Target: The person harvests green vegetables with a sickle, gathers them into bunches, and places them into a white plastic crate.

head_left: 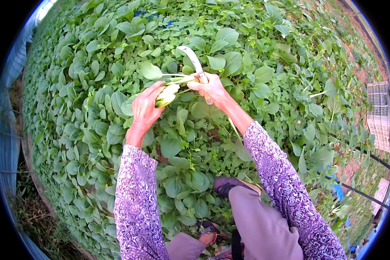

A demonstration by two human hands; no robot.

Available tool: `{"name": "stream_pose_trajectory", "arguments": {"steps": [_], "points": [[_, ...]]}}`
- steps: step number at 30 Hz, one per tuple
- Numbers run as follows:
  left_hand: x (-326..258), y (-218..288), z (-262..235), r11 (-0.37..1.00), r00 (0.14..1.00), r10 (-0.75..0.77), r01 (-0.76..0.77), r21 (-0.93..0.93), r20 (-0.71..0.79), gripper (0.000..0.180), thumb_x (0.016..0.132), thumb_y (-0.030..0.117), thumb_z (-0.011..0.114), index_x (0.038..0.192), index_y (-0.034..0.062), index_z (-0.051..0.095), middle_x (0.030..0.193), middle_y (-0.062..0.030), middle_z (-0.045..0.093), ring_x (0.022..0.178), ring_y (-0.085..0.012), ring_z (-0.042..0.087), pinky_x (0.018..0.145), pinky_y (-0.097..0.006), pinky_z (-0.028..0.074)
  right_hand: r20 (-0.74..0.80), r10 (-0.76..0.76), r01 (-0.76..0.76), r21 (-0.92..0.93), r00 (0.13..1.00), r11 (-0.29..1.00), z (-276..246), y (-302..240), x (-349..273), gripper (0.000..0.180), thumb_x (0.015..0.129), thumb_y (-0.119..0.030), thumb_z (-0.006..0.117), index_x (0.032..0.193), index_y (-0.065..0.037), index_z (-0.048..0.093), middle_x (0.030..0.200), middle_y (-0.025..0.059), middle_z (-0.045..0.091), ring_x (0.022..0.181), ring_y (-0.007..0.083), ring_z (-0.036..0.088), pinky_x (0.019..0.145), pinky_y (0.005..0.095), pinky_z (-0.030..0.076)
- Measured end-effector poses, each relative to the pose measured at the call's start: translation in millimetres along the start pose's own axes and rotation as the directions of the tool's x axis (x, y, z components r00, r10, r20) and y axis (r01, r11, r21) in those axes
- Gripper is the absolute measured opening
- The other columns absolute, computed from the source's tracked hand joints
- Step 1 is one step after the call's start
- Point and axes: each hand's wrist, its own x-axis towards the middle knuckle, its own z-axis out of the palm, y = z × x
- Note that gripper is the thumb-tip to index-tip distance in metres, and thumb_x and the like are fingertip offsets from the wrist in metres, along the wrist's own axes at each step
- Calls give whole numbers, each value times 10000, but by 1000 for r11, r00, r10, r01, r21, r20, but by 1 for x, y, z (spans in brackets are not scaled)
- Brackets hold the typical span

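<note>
My left hand (145, 109) is closed around a head of bok choy (166, 96), its pale green stalk base facing right. My right hand (213, 90) grips a small sickle (192, 57), with its curved silver blade pointing up and left and the handle end showing below the fingers. Thumb and fingers of that hand are also close to a pale stalk that ends in a round leaf (151, 70) on the left. Whether the stalk is still joined to the head is hard to make out. Both hands are above the dense leaves.
Growing bok choy (112, 132) and low weeds surround me. A pale plastic crate (378, 115) stands at the far right, near dark pipes (364, 190). Blue sheeting (8, 125) runs along the left. My shoe (229, 185) is among the plants, and cut leaves lie to the right.
</note>
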Motion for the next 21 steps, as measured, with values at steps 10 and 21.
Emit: {"name": "stream_pose_trajectory", "arguments": {"steps": [10,21], "points": [[0,9,-26,997,997,36,-41,-71,-73,459,571,1,690,1020,67,618,1315,-72,453,1016,-242,580,811,-315,498,-23,-64,68,187,998,980,0,-6,21,224,736,-152,721,873,-25,597,700,42,606,459,30,447,378,160,338],[79,2,15,983,963,151,-170,71,222,473,600,127,680,1031,95,488,1085,-123,564,1055,-314,526,1052,-436,262,-7,-86,84,318,996,944,-6,5,25,174,755,-32,665,905,-10,580,739,65,621,501,36,492,428,155,361]]}}
